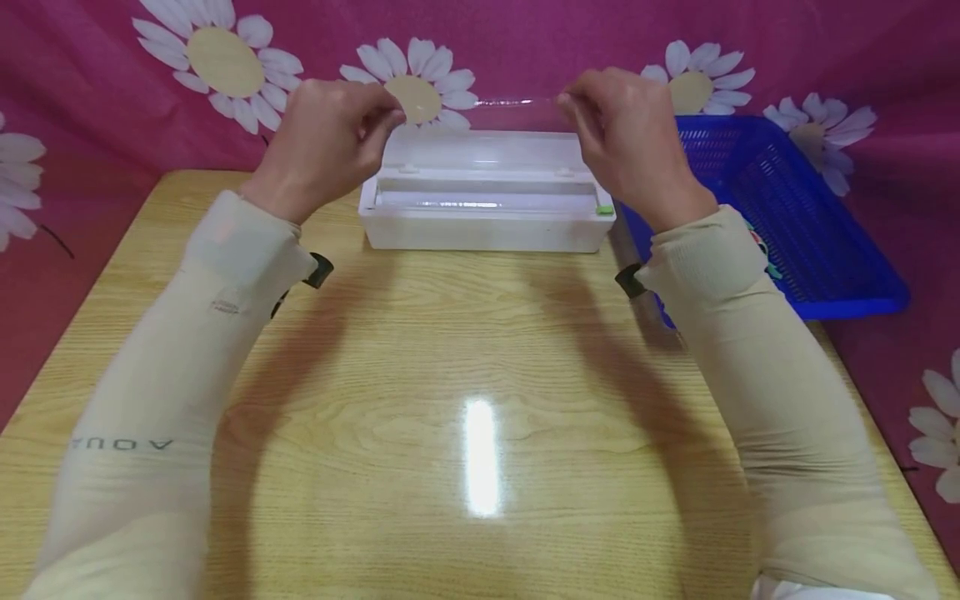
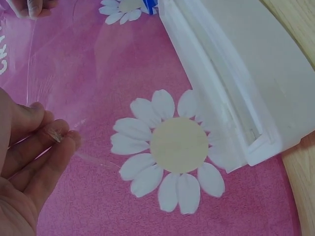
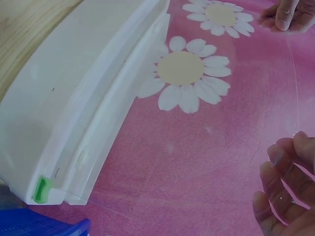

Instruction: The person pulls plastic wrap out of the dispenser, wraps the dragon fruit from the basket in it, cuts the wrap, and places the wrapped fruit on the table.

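Note:
A sheet of clear cling film stretches between my two raised hands. Its left corner is pinched between thumb and fingers of my left hand. At the other corner my right hand pinches the film the same way. Below and between them, a white cling film dispenser box lies on the table with its lid raised and a clear roll in its trough. A small green slider sits at the box's right end. From the wrist views the film looks nearly invisible, showing only as thin glints and creases.
A blue plastic basket stands tilted right of the box, with something green and red partly hidden behind my right sleeve. The wooden table reaches back to a pink flowered cloth hanging behind it.

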Demonstrator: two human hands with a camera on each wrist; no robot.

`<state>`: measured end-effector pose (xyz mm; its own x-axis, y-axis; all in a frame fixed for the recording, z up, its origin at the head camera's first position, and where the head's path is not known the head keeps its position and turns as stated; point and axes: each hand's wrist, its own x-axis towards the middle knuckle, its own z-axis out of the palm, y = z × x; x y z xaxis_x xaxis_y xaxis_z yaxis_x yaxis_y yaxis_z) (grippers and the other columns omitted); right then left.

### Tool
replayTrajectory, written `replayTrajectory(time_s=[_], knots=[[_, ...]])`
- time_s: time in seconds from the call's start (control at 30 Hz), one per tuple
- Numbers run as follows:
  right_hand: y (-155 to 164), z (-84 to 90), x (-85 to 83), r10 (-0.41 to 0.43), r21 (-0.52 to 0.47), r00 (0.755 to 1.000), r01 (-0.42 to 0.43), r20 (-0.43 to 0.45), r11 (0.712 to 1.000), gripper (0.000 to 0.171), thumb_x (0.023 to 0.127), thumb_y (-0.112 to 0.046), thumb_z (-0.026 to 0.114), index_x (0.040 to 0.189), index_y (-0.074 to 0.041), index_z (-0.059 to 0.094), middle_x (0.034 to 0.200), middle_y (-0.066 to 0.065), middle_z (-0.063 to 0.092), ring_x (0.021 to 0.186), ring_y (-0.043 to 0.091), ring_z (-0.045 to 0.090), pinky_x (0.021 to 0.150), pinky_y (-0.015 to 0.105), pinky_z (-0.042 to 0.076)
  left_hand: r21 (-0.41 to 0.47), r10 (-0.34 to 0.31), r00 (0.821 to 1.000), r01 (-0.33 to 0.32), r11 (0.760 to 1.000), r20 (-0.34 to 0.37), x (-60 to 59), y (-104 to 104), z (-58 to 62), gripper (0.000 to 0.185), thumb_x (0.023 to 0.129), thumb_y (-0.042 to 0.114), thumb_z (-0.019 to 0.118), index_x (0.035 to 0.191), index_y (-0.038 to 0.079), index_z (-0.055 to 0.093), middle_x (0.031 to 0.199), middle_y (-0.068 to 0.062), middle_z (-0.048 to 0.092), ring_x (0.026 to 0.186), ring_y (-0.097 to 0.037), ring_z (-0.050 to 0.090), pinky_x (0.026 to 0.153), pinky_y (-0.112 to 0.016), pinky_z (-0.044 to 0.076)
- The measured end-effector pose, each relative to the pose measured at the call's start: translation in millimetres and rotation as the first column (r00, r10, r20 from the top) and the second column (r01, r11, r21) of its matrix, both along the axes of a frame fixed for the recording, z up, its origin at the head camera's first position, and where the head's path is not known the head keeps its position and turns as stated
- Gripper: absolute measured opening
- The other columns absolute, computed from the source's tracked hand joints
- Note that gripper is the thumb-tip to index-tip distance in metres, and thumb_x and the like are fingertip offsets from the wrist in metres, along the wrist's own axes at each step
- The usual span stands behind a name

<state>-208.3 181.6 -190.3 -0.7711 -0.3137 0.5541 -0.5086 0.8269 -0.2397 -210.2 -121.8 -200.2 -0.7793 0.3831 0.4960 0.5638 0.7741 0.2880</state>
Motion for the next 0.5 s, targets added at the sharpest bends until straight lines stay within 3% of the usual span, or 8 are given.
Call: replayTrajectory(time_s=[0.13,0.27,0.5], knots=[[1,2.9,-0.4,-0.001,0.006,1.000,0.001,-0.010,1.000,0.043,0.110,-0.030,0.048,0.113,0.004,0.073,0.097,0.024,0.073,0.083,0.033,0.064,0.073,0.033,0.044,0.015,-0.003,1.000,0.003,1.000,-0.012,-0.1,2,2.4,0.031,0.107,0.020,0.055,0.117,-0.001,0.076,0.108,-0.020,0.079,0.084,-0.031,0.072,0.077,-0.032,0.054],[2,6.3,-1.6,0.018,0.009,1.000,-0.018,-0.023,1.000,0.042,0.111,-0.029,0.047,0.111,0.005,0.072,0.096,0.024,0.072,0.084,0.034,0.063,0.076,0.037,0.047,0.014,0.008,1.000,-0.007,1.000,-0.022,0.5,3,5.9,0.031,0.107,0.021,0.055,0.119,-0.001,0.075,0.112,-0.020,0.078,0.089,-0.034,0.073,0.085,-0.041,0.061],[1,13.9,-2.6,-0.009,0.027,1.000,0.008,0.020,1.000,0.041,0.111,-0.030,0.046,0.118,0.002,0.071,0.105,0.022,0.073,0.094,0.033,0.067,0.092,0.046,0.059,0.021,0.010,0.998,-0.009,1.000,-0.057,-1.1,3,10.5,0.031,0.106,0.021,0.057,0.118,-0.001,0.075,0.113,-0.020,0.078,0.091,-0.036,0.076,0.089,-0.046,0.063]])
